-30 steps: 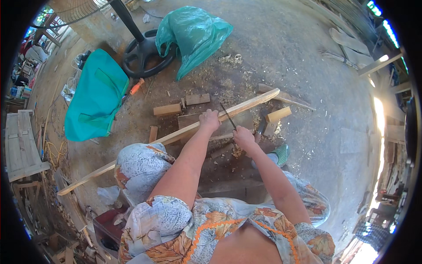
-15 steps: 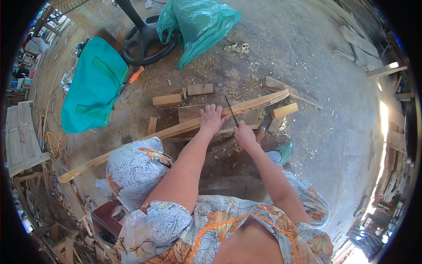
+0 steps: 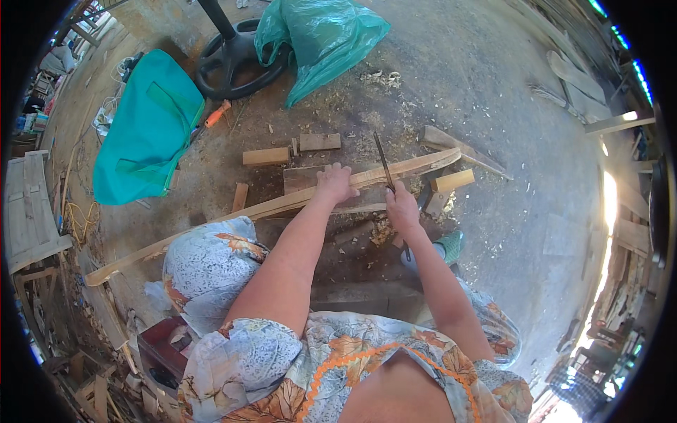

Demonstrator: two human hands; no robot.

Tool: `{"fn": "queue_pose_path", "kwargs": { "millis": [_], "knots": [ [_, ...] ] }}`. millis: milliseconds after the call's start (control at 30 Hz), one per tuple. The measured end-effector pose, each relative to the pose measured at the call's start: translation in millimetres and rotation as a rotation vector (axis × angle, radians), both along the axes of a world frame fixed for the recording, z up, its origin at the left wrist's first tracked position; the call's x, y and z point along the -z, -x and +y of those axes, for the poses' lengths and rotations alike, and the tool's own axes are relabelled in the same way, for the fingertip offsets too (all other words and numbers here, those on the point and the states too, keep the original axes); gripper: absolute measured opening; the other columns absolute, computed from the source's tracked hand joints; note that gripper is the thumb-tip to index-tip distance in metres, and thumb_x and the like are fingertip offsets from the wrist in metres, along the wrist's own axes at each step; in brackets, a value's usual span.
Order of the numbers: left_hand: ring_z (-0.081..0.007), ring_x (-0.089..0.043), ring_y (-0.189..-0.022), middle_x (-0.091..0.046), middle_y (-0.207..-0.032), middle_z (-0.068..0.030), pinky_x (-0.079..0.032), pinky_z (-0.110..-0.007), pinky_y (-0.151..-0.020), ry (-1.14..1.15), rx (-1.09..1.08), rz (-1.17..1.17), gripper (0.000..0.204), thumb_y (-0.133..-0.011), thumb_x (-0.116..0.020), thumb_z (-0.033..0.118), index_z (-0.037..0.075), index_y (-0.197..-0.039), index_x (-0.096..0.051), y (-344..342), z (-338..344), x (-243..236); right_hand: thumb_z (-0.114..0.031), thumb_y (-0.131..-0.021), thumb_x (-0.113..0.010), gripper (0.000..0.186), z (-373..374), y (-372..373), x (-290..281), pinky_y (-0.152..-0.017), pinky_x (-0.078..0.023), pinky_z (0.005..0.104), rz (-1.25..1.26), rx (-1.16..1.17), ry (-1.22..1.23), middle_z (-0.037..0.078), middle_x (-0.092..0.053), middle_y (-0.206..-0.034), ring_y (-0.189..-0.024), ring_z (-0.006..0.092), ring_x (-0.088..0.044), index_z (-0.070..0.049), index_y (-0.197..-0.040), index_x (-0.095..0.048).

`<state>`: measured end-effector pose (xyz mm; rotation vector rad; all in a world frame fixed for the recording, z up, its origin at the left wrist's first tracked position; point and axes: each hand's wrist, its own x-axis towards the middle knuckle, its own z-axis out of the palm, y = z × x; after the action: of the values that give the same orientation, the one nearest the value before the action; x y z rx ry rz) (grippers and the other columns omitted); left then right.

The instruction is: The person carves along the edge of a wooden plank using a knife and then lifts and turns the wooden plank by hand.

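Note:
A long, slightly curved wooden strip point(image 3: 275, 206) slants from the lower left to the upper right, across the block and board pieces on the floor. My left hand point(image 3: 335, 185) presses down on its middle, fingers curled over the wood. To the right, my right hand point(image 3: 403, 209) is closed round a thin dark bar-shaped tool that looks like a file point(image 3: 381, 156). The file crosses the strip, its far end pointing away from me and its near end showing below my hand. A flat board point(image 3: 300, 180) lies beneath the strip, partly hidden.
Small wooden blocks point(image 3: 266, 156) and shavings point(image 3: 384, 79) lie around the work. Beyond are a teal bag point(image 3: 144, 134), an orange-handled tool point(image 3: 218, 114), a black round base point(image 3: 240, 63) and a green plastic bag point(image 3: 324, 42). A tapered wood piece point(image 3: 465, 149) lies at the right.
The file has slid forward and right along with my right hand, now crossing the strip farther right. My left hand stays on the strip, and the view has shifted slightly.

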<state>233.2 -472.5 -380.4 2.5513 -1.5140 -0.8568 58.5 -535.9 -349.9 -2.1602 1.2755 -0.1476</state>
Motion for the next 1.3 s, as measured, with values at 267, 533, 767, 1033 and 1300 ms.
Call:
{"fn": "queue_pose_path", "kwargs": {
  "millis": [267, 533, 767, 1033, 1300],
  "knots": [
    [-0.029, -0.047, -0.109, -0.048, -0.11, -0.0106, -0.038, -0.045, -0.089, 0.109, -0.11, -0.176, 0.052, -0.067, -0.073, 0.036, 0.009, -0.106, -0.052, 0, -10, -12, -0.028, -0.089, -0.045, 0.024, 20, 9, 10, -0.067, -0.043, 0.053, 0.073, -0.062, -0.017, 0.024, -0.059, -0.074, -0.075, 0.0434, -0.057, -0.004, -0.089, -0.045],
    [-0.0291, -0.052, -0.099, -0.052, -0.102, -0.0109, -0.043, -0.043, -0.081, 0.19, -0.041, -0.154, 0.043, -0.075, -0.066, 0.038, 0.01, -0.105, -0.052, 12, -5, 10, -0.028, -0.089, -0.045, 0.023, 22, 19, 27, -0.066, -0.043, 0.0521, 0.025, -0.103, 0.047, 0.023, -0.06, -0.074, -0.074, 0.0415, -0.058, -0.005, -0.089, -0.046],
    [-0.0289, -0.052, -0.1, -0.052, -0.102, -0.0107, -0.043, -0.042, -0.082, 0.189, -0.012, -0.133, 0.039, -0.077, -0.063, 0.041, 0.013, -0.104, -0.055, 4, -4, 15, -0.028, -0.089, -0.045, 0.022, 24, 15, 27, -0.065, -0.044, 0.0519, 0.059, -0.123, 0.032, 0.022, -0.06, -0.073, -0.073, 0.0414, -0.058, -0.005, -0.089, -0.045],
    [-0.028, -0.053, -0.101, -0.054, -0.103, -0.0097, -0.044, -0.041, -0.086, 0.138, -0.009, -0.075, 0.04, -0.077, -0.063, 0.041, 0.014, -0.105, -0.056, 3, -8, 12, -0.027, -0.089, -0.045, 0.022, 28, 15, 32, -0.065, -0.044, 0.0524, 0.08, -0.124, 0.019, 0.023, -0.059, -0.072, -0.072, 0.0418, -0.058, -0.006, -0.089, -0.044],
    [-0.0289, -0.055, -0.098, -0.055, -0.101, -0.0108, -0.046, -0.041, -0.084, 0.147, -0.002, -0.074, 0.039, -0.077, -0.063, 0.04, 0.013, -0.104, -0.056, -1, -9, 8, -0.026, -0.089, -0.043, 0.021, 30, 14, 21, -0.066, -0.044, 0.0524, 0.139, -0.111, 0.009, 0.024, -0.059, -0.072, -0.073, 0.0421, -0.059, -0.005, -0.089, -0.045]
  ]
}}
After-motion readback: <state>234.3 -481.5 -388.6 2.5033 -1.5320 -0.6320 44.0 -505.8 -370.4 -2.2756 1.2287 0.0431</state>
